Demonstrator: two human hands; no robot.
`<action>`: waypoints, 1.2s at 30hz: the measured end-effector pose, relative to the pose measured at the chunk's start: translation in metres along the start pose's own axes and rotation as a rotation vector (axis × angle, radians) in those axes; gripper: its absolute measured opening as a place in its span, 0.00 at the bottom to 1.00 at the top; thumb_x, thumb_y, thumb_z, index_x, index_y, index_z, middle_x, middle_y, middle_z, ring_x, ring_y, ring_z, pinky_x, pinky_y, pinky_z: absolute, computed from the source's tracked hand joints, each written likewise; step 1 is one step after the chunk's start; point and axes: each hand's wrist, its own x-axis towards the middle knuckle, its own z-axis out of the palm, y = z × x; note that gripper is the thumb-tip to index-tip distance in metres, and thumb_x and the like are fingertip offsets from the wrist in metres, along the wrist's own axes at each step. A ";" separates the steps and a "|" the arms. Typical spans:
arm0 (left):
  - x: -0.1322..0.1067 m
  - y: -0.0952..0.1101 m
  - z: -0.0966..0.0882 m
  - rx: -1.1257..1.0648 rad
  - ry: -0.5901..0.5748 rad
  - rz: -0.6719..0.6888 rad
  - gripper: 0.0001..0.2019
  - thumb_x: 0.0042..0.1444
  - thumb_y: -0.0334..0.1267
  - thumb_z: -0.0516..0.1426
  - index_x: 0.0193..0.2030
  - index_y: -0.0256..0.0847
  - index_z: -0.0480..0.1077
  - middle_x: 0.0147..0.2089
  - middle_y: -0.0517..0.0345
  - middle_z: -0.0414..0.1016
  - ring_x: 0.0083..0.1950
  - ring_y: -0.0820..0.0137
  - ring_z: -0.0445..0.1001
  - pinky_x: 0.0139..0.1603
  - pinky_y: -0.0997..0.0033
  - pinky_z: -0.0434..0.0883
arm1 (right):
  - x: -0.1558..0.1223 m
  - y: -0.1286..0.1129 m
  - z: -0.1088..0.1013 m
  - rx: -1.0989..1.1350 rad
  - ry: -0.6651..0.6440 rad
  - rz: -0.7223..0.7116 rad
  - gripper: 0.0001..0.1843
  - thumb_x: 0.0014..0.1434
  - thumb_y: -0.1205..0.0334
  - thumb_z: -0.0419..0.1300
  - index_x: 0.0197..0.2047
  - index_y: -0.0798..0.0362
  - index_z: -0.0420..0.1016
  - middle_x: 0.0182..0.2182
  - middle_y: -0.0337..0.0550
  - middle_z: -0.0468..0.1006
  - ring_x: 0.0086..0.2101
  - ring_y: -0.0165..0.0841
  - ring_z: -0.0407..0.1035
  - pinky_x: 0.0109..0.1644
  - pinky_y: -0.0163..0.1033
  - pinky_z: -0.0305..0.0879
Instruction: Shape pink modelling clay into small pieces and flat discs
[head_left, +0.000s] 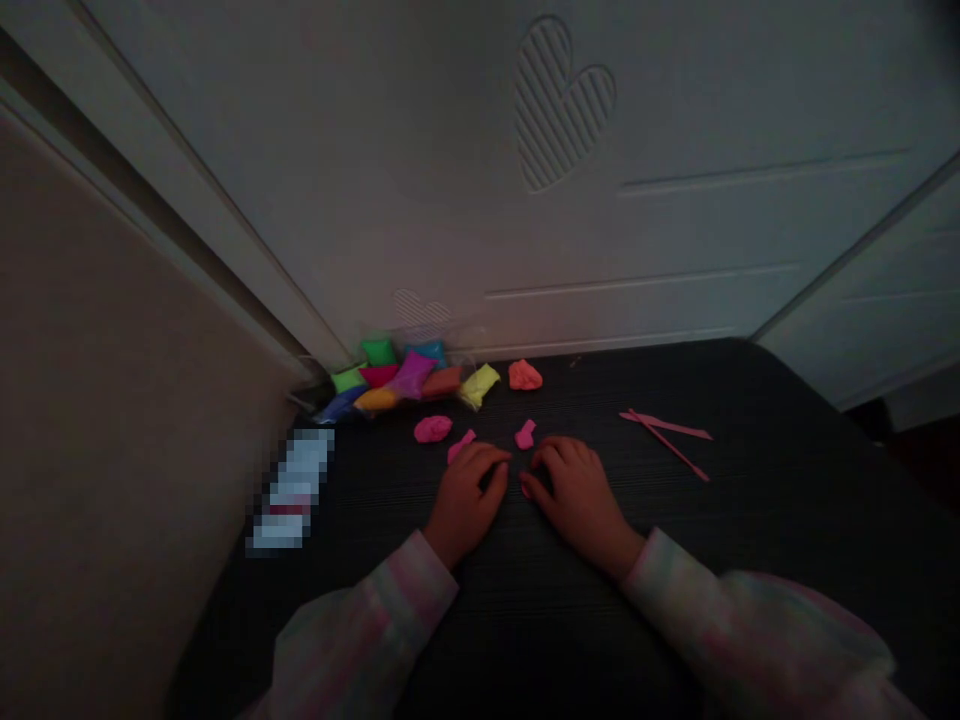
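Note:
Both of my hands rest palm down on a dark ribbed surface [525,620]. My left hand [469,500] has its fingers curled beside a small pink clay piece [460,444]. My right hand [574,495] also has curled fingers, and a bit of pink clay [526,489] shows at its fingertips. Another pink clay piece [525,433] lies just beyond the hands, and a pink lump [433,429] lies further left. What sits under the fingers is hidden in the dim light.
A pile of coloured clay packets [397,380] lies against the white door [525,200] at the back left. An orange clay lump [524,375] sits nearby. Two pink modelling sticks [667,435] lie to the right. A blurred white object [292,490] lies at left.

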 end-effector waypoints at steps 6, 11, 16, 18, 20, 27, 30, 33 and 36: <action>0.000 0.001 -0.001 0.014 0.009 -0.001 0.07 0.51 0.31 0.49 0.35 0.38 0.66 0.35 0.54 0.69 0.39 0.71 0.66 0.43 0.66 0.63 | 0.000 0.000 0.000 0.008 0.019 -0.017 0.06 0.50 0.60 0.53 0.31 0.53 0.64 0.34 0.45 0.67 0.37 0.37 0.59 0.39 0.42 0.54; 0.000 -0.001 0.000 0.011 0.020 0.012 0.07 0.51 0.32 0.48 0.35 0.39 0.66 0.35 0.55 0.68 0.39 0.71 0.66 0.43 0.66 0.63 | 0.001 0.003 -0.001 0.085 0.017 -0.023 0.06 0.51 0.60 0.52 0.31 0.53 0.64 0.33 0.44 0.67 0.37 0.37 0.60 0.39 0.42 0.54; 0.000 -0.002 0.001 0.008 0.022 0.014 0.07 0.51 0.32 0.48 0.35 0.39 0.66 0.35 0.55 0.68 0.39 0.71 0.66 0.43 0.66 0.63 | 0.000 0.001 -0.001 0.065 0.002 -0.021 0.07 0.50 0.58 0.53 0.31 0.53 0.65 0.34 0.44 0.67 0.37 0.37 0.59 0.39 0.42 0.54; 0.000 -0.002 0.001 0.007 0.022 0.013 0.07 0.51 0.32 0.49 0.35 0.39 0.66 0.35 0.55 0.68 0.39 0.71 0.66 0.43 0.67 0.63 | 0.000 0.000 -0.001 0.036 0.004 -0.018 0.07 0.50 0.59 0.53 0.31 0.53 0.65 0.34 0.44 0.66 0.38 0.37 0.59 0.40 0.42 0.54; 0.000 -0.002 0.001 0.009 0.019 0.010 0.07 0.51 0.31 0.49 0.35 0.39 0.66 0.36 0.55 0.68 0.40 0.71 0.66 0.43 0.67 0.63 | 0.000 -0.001 -0.001 0.007 0.012 -0.011 0.07 0.49 0.59 0.53 0.31 0.53 0.65 0.34 0.45 0.66 0.37 0.37 0.59 0.39 0.43 0.54; -0.001 -0.002 0.000 0.009 0.027 0.014 0.07 0.51 0.31 0.48 0.35 0.39 0.66 0.35 0.55 0.69 0.40 0.70 0.66 0.44 0.65 0.63 | 0.000 0.000 0.000 0.014 0.004 -0.014 0.07 0.49 0.59 0.53 0.32 0.53 0.64 0.34 0.44 0.67 0.37 0.37 0.59 0.39 0.42 0.54; 0.000 -0.002 0.000 0.015 0.029 0.016 0.07 0.51 0.31 0.48 0.35 0.39 0.66 0.35 0.55 0.69 0.40 0.70 0.66 0.44 0.65 0.63 | 0.000 0.001 -0.002 0.052 0.001 -0.024 0.08 0.49 0.58 0.53 0.32 0.53 0.64 0.34 0.44 0.67 0.37 0.36 0.59 0.39 0.42 0.54; 0.000 -0.002 0.001 0.009 0.024 0.013 0.07 0.51 0.31 0.49 0.35 0.39 0.66 0.35 0.55 0.68 0.40 0.71 0.66 0.44 0.66 0.63 | 0.000 0.001 -0.002 0.070 0.002 -0.030 0.10 0.49 0.56 0.53 0.32 0.53 0.64 0.35 0.44 0.67 0.38 0.36 0.59 0.40 0.42 0.54; 0.000 -0.001 0.000 0.005 0.019 0.006 0.07 0.51 0.31 0.49 0.35 0.39 0.66 0.35 0.55 0.68 0.40 0.71 0.66 0.44 0.67 0.63 | -0.001 0.001 -0.002 0.069 0.004 -0.044 0.10 0.49 0.56 0.53 0.33 0.53 0.65 0.35 0.45 0.67 0.38 0.37 0.59 0.40 0.42 0.54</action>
